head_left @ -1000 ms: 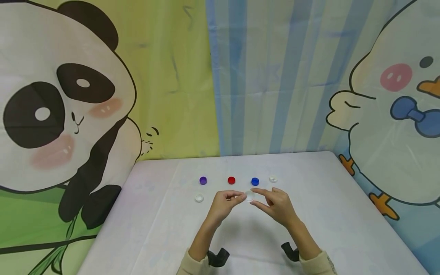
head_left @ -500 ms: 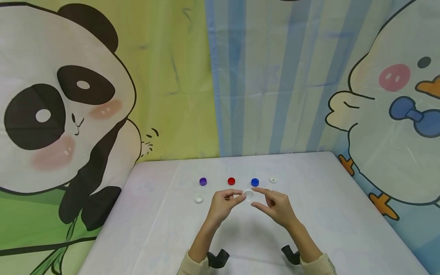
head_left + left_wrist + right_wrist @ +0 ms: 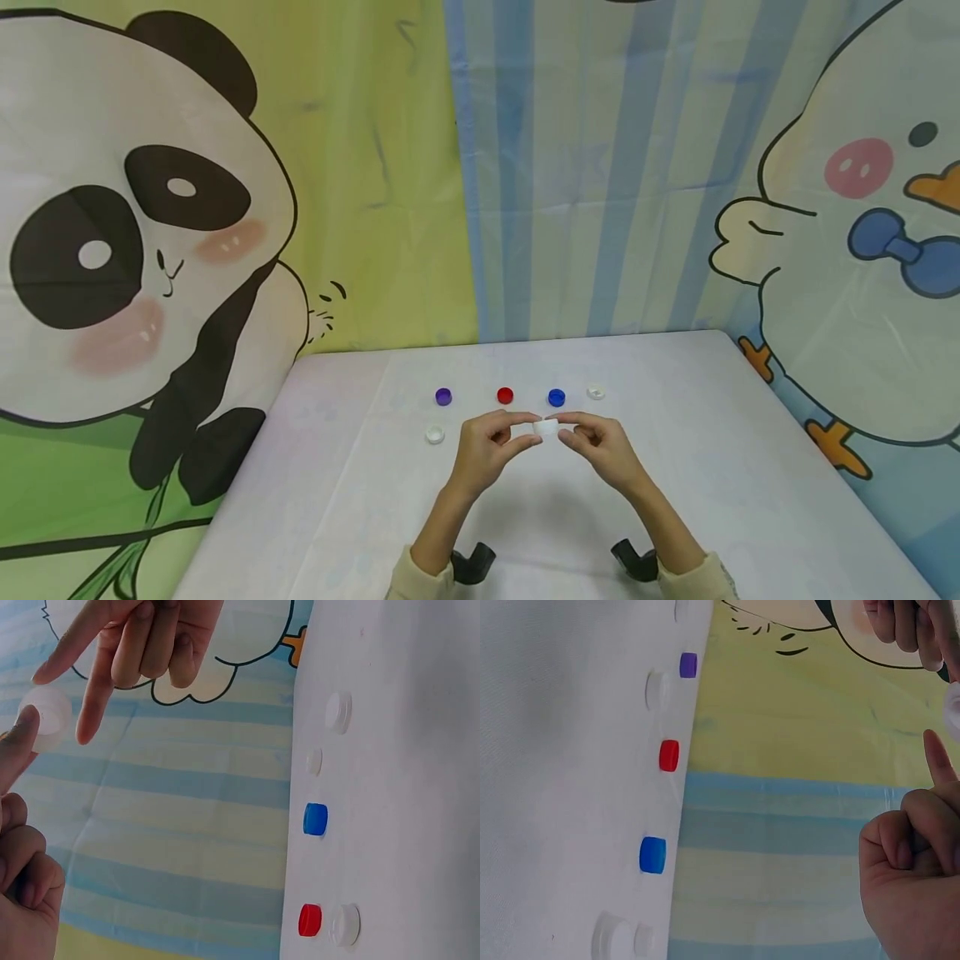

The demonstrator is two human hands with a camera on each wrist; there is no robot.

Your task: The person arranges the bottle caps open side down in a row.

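A translucent white bottle cap [image 3: 546, 427] is up in front of me between both hands, seen edge-on in the head view. My left hand [image 3: 483, 450] pinches it, and in the left wrist view the left thumb [image 3: 26, 724] lies across the face of the cap [image 3: 56, 720]. On the cap's other side is my right hand [image 3: 600, 450]. Its thumb tip is right at the rim, while the straight index finger [image 3: 936, 754] stands slightly apart from the cap. The right hand's other fingers are curled toward the palm.
On the white table [image 3: 360, 517] lie a purple cap [image 3: 443, 397], a red cap [image 3: 505, 395], a blue cap [image 3: 557, 397] and several white caps, one at the left [image 3: 434, 434]. Two printed curtains stand behind the table.
The held cap has turned from round face to edge-on in the head view. My left thumb and index have spread over and under it, and the right fingertips have moved in closer.
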